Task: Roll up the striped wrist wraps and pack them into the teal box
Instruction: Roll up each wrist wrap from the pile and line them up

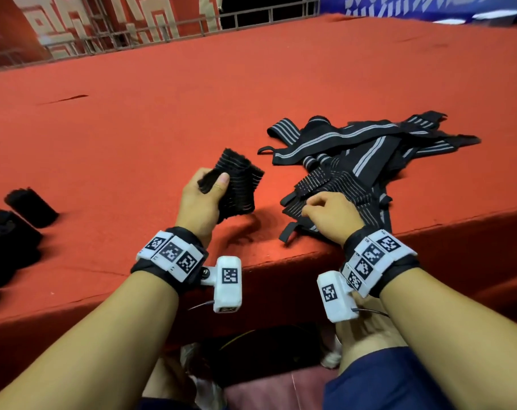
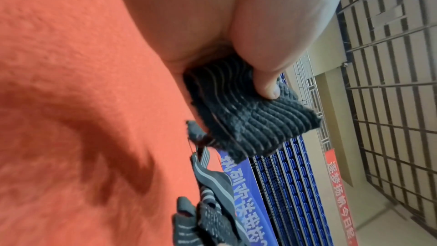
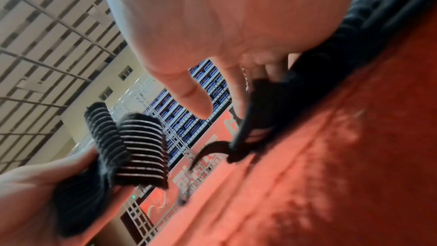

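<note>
Two hands work over the red bench (image 1: 162,119): the left hand (image 1: 199,199) grips a folded wrap (image 1: 236,184) just above it, while the right hand (image 1: 331,214) pinches the near edge of the loose wrap pile (image 1: 369,155) to its right.

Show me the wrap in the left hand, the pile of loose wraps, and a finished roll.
Held wrap (image 1: 239,184), head view, ribbed middle.
Pile of loose wraps (image 1: 369,149), head view, striped band near the top.
Finished roll (image 1: 32,207), head view, dark side.
</note>
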A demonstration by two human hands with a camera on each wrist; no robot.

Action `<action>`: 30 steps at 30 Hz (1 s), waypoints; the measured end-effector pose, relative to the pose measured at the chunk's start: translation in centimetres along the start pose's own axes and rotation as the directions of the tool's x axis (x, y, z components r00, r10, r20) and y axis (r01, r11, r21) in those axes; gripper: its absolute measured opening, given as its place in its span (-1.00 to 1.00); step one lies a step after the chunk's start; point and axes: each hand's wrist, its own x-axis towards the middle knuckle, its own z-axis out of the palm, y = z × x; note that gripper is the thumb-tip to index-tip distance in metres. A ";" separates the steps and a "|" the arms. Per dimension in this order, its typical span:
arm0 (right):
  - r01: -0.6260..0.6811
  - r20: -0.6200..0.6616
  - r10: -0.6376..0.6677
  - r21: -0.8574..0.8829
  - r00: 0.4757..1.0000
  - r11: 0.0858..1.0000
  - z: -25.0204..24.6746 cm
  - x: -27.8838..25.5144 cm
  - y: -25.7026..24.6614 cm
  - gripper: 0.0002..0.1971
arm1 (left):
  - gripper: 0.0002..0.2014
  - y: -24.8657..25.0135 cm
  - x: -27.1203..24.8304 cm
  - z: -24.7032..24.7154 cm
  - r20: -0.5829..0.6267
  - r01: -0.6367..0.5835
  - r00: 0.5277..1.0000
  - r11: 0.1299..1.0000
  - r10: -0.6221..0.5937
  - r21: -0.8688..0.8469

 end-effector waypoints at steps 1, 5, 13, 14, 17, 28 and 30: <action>0.014 -0.021 -0.014 -0.029 1.000 0.999 0.2 -0.1 -0.4 -0.77 | -0.86 0.0 0.1 -0.1 0.007 0.013 1.000 1.000 -0.013 -0.026; 0.231 -0.010 -0.232 0.125 0.973 0.965 1.5 -0.3 -2.8 -0.51 | -0.86 0.6 -0.3 -0.3 0.102 0.079 0.993 0.973 -0.058 -0.218; 0.243 -0.005 -0.272 0.468 0.962 0.850 3.4 -0.5 -5.1 -0.75 | -0.81 1.3 -1.0 -2.3 0.036 0.105 0.994 0.974 -0.100 -0.200; 0.252 -0.040 -0.264 0.466 0.964 0.848 3.4 -0.6 -5.2 -0.75 | -0.80 1.2 -0.9 -3.0 -0.016 0.097 0.995 0.981 -0.101 -0.168; 0.283 -0.131 -0.250 0.438 0.959 0.853 3.6 -0.4 -5.5 -0.71 | -0.74 0.9 -0.7 -4.9 -0.180 0.103 0.977 0.990 -0.118 -0.093; 0.395 -0.153 -0.367 0.445 0.918 0.804 4.7 -1.4 -10.0 -0.75 | -0.73 2.8 -2.4 -7.6 -0.189 -0.002 0.981 0.986 0.034 0.166; 0.422 -0.167 -0.389 0.434 0.906 0.796 5.0 -1.9 -10.8 -0.80 | -0.76 3.3 -2.7 -8.1 -0.101 -0.113 0.984 0.954 0.146 0.279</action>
